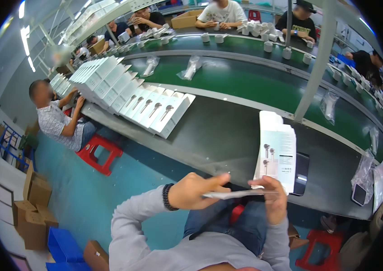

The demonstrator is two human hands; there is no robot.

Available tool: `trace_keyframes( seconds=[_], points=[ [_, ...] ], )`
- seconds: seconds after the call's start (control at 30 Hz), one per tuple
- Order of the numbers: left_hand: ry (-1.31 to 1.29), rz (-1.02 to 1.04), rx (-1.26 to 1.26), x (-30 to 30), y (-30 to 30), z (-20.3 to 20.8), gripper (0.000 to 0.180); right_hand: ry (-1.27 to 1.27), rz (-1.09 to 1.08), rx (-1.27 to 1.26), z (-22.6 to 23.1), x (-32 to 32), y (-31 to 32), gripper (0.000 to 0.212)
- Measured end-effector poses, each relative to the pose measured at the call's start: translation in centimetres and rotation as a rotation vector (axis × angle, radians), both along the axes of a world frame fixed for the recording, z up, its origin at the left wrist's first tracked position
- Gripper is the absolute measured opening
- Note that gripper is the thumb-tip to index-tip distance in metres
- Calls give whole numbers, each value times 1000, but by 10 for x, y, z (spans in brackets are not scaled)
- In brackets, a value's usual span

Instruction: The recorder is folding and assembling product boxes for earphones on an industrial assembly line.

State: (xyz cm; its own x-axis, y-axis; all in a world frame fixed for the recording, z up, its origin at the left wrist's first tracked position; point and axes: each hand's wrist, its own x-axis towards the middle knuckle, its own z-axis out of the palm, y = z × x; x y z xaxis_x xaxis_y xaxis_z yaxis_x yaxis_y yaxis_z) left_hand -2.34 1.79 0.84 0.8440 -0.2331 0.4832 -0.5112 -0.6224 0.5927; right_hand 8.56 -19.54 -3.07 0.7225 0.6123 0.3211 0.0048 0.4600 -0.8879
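Observation:
In front of my body, above my lap, a thin pale flat carton (241, 193) is seen almost edge-on. Its left end is in my left hand (191, 190), which has a dark beaded bracelet at the wrist; the fingers are closed on it and the thumb points to the right. My right hand (274, 201) grips the other end with curled fingers. Just beyond that hand, on the dark bench, lies a stack of flat printed cartons (278, 153) with pictures of a handheld device. The printed side of the held carton cannot be made out.
Several upright folded boxes (155, 110) stand in rows on the bench (214, 135) at the left. A dark object (301, 174) lies beside the stack; a phone (358, 194) and plastic bags are farther right. A green conveyor (241, 74) carries bagged parts, with people beyond. Red stools (99, 153) stand nearby.

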Motion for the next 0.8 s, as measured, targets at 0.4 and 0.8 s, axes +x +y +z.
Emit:
trace_keyframes(
  seconds=[0.4,0.8],
  points=[
    [57,351,-751,17,-37,-48,106,-396,-461,-343,-49,-31,31,33],
    [274,18,-1117,13,-33,-71,114,-67,-154,-146,-46,-23,39,73]
  ],
)
